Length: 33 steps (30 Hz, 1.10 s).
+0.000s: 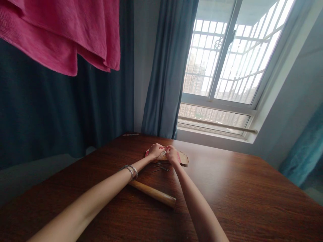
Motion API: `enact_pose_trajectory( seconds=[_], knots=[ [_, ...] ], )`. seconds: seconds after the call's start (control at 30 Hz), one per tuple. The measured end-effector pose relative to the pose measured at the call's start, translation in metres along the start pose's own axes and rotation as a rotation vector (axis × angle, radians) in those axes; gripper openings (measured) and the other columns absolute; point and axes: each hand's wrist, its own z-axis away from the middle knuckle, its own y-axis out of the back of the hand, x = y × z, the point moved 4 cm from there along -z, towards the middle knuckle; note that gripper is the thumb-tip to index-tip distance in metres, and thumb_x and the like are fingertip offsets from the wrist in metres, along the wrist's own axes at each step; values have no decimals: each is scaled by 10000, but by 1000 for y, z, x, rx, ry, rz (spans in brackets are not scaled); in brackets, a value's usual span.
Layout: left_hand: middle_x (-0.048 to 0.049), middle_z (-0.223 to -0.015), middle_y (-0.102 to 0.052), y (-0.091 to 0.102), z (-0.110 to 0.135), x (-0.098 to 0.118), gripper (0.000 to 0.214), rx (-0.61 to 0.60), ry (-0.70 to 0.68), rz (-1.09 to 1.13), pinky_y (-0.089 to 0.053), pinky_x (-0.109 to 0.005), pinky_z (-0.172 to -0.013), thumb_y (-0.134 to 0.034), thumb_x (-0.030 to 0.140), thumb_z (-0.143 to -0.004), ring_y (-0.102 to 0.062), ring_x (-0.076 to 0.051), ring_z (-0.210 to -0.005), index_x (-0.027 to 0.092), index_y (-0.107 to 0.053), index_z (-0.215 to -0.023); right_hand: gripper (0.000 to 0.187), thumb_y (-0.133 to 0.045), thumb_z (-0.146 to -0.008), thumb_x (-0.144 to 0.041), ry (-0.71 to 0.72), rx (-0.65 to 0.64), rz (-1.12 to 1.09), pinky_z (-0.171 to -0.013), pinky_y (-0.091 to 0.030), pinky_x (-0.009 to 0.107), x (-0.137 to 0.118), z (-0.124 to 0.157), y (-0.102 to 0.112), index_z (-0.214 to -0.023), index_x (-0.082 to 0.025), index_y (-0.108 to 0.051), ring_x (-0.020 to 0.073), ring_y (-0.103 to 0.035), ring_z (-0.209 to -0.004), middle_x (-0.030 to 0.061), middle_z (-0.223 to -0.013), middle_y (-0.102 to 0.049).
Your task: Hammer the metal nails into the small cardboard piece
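My left hand (155, 151) and my right hand (172, 154) come close together near the far part of the table, fingers closed in a pinch. What lies between the fingertips is too small to tell. Beneath them is a flat tan piece with pink areas (183, 158), a row of thin dark marks along its right side; my hands hide its middle. Several thin dark nail-like pieces (164, 168) lie loose just in front of it. Nearer to me rests a round wooden handle (153, 193), its left end hidden behind my left forearm, which wears bracelets at the wrist.
The brown wooden table (227, 198) spreads out on both sides. At its far left corner lie several small pale items (131, 134). A pink cloth (63, 33) hangs at upper left before dark blue curtains (106, 101). A barred window (219, 67) stands behind the table.
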Motion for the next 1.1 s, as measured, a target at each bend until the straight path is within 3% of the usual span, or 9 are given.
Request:
enact_pose_trajectory(
  seconds=[0.2,0.43,0.57,0.67,0.8,0.87,0.93,1.0,1.1],
  knots=[
    [-45,-651,-660,12,7,5,268,-126,-137,68,-352,-209,-572,-530,326,-679,-564,-164,-668,121,-700,-709,270,-397,-831,-261,71,-50,-4,-663,-412,210,-10,18,28,-922,-156,-628,134,-583,-751,61,-863,-667],
    [0,-492,-561,4,30,-9,181,-376,-152,-63,-360,-202,-515,-563,301,-561,-533,-145,-555,150,-661,-581,140,-539,-726,-217,177,-225,76,-572,-379,219,-19,96,44,-706,-208,-677,146,-570,-619,19,-675,-659],
    [-12,-452,-518,-9,41,-14,200,-514,-145,-126,-366,-227,-434,-526,283,-561,-491,-145,-441,124,-645,-583,164,-524,-734,-195,160,-216,106,-580,-379,229,-27,126,41,-774,-207,-682,159,-574,-656,37,-736,-667],
    [-23,-469,-527,-15,43,-15,209,-523,-134,-147,-377,-238,-421,-519,272,-565,-482,-146,-421,112,-645,-611,147,-535,-747,-214,149,-189,95,-599,-386,224,-36,135,39,-792,-205,-675,150,-570,-670,35,-740,-663],
    [-35,-499,-547,-17,40,-8,210,-447,-195,-222,-387,-234,-481,-522,290,-595,-506,-151,-475,112,-633,-587,130,-569,-749,-261,136,-146,51,-629,-408,225,-54,138,49,-780,-185,-669,143,-565,-673,33,-713,-653],
    [-43,-530,-563,-18,38,-3,226,-400,-259,-267,-384,-230,-522,-522,312,-619,-520,-155,-522,116,-628,-578,149,-552,-768,-273,135,-109,27,-664,-421,230,-64,148,68,-800,-180,-664,142,-571,-705,37,-744,-651],
    [-52,-586,-589,-20,34,3,245,-359,-296,-297,-380,-225,-558,-519,337,-646,-532,-159,-565,123,-633,-606,170,-534,-781,-284,135,-53,7,-697,-432,237,-70,175,102,-862,-193,-652,143,-576,-742,38,-798,-646],
    [-61,-645,-610,-23,30,8,253,-333,-297,-302,-375,-221,-587,-514,346,-670,-541,-161,-604,128,-641,-646,221,-517,-787,-322,124,43,-5,-695,-450,257,-68,226,150,-964,-239,-621,156,-582,-766,33,-847,-635],
    [-74,-710,-623,-29,25,17,261,-309,-300,-289,-362,-219,-601,-505,345,-696,-548,-167,-646,125,-646,-694,269,-435,-823,-350,57,234,13,-695,-469,307,-45,339,234,-1052,-290,-562,192,-583,-810,53,-882,-619]
  ],
)
